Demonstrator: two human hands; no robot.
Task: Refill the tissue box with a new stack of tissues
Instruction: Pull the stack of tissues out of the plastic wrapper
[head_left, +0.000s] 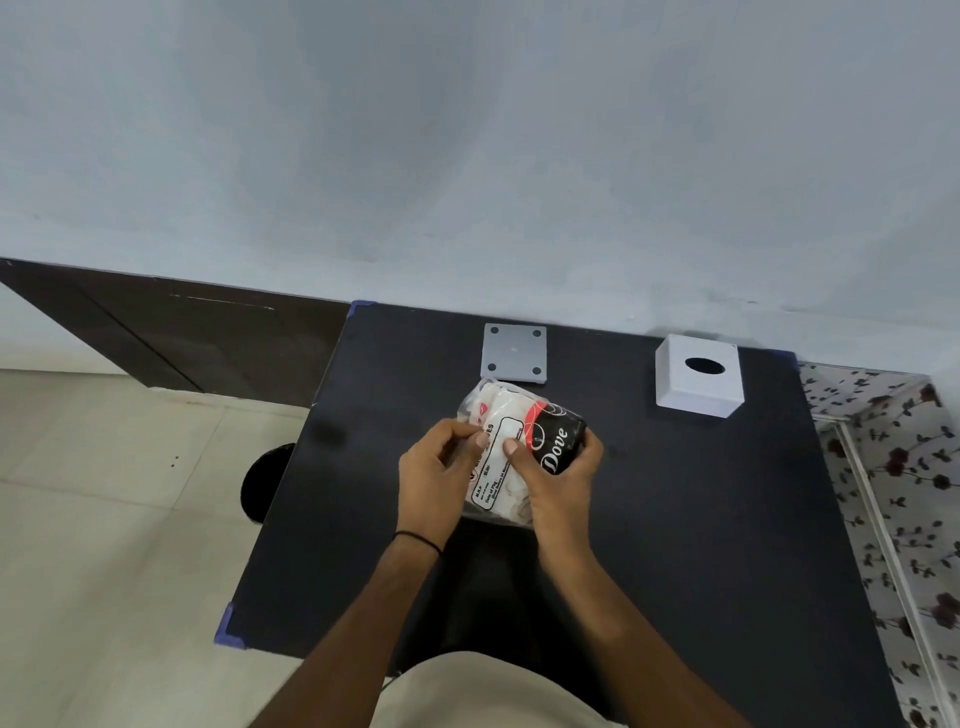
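Observation:
A plastic pack of white tissues (511, 431), printed red and black with the word Dove, is held above the middle of the black table (675, 519). My left hand (439, 478) pinches the pack's left side with thumb and fingers. My right hand (558, 483) wraps around its right, black end. The white tissue box cover (698, 384), with an oval slot on top, stands at the back right of the table, apart from both hands. A flat grey base plate (514, 353) with four dark corner dots lies at the back centre, just beyond the pack.
The table's back edge meets a pale wall. Blue tape marks the table corners (228, 626). A round black object (265, 480) sits on the tiled floor left of the table. A floral-patterned surface (893, 493) runs along the right side.

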